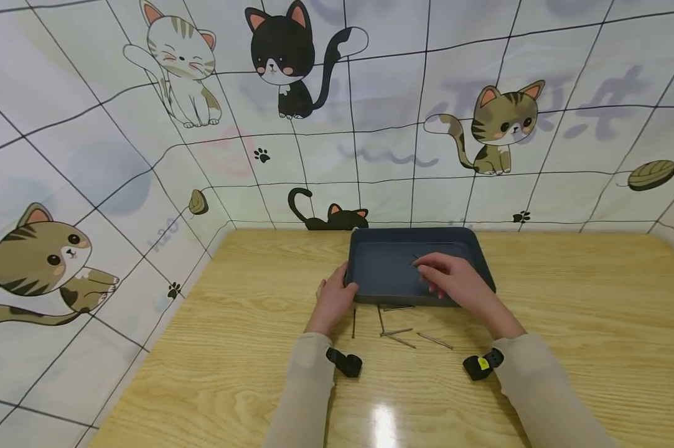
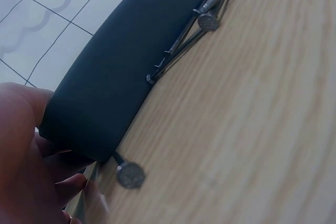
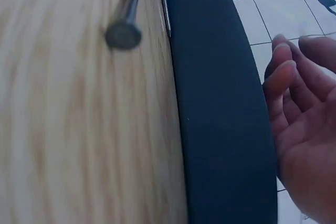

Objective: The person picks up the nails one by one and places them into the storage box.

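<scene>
A dark blue-grey tray (image 1: 381, 298) lies on the table. My left hand (image 1: 335, 297) grips its near left corner, thumb on the rim and fingers around the side; in the left wrist view the left hand (image 2: 26, 150) shows at the tray's end wall. Over the inside of the tray, my right hand (image 1: 449, 277) pinches what looks like a nail (image 1: 414, 262), mostly hidden by the fingertips. From the right wrist, the right hand (image 3: 307, 114) appears beyond the tray wall (image 3: 226, 108) with fingers curled, the nail out of sight. Several loose nails (image 1: 434, 340) lie before the tray.
A wooden table (image 1: 230, 354) carries everything. One nail (image 1: 354, 323) lies apart near my left wrist, while others cross in a small pile (image 1: 395, 334) by the tray's front wall. A cat-printed cloth (image 1: 393, 143) rises behind the table.
</scene>
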Tool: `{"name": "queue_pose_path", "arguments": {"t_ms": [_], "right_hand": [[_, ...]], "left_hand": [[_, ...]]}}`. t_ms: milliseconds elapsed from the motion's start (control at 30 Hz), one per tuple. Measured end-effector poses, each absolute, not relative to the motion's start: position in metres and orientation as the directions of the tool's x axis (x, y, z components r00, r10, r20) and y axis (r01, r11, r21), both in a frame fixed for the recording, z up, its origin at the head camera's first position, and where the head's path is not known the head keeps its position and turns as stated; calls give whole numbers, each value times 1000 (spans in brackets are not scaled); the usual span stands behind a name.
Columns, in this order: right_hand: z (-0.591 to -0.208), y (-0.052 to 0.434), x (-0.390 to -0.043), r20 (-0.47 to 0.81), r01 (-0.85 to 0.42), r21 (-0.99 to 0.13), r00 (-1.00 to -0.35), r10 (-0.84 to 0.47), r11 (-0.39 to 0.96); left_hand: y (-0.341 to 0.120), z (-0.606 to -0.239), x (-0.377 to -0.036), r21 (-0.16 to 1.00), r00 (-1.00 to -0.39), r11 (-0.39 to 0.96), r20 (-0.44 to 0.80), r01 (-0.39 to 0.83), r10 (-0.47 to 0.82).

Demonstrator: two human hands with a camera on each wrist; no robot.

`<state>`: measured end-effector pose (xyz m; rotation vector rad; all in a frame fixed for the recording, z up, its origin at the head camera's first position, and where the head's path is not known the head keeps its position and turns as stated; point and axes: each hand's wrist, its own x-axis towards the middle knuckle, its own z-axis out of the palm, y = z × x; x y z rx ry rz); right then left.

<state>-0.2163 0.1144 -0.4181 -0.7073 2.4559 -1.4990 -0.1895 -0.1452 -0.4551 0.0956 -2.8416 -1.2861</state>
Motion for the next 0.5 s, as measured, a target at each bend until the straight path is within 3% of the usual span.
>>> {"name": "queue_pose_path", "arguments": {"t_ms": [233,500], "right_hand": [[-407,116,-207,24,-370,-796,-810,-586,479],[-394,114,-197,-136,-478,-667,-676,-724,571]], "left_hand": [[-144,-457,-190,759,-998,650,2,-40,-64],[-144,-455,-188,761,-998,647,-2,-38,-57]]}}
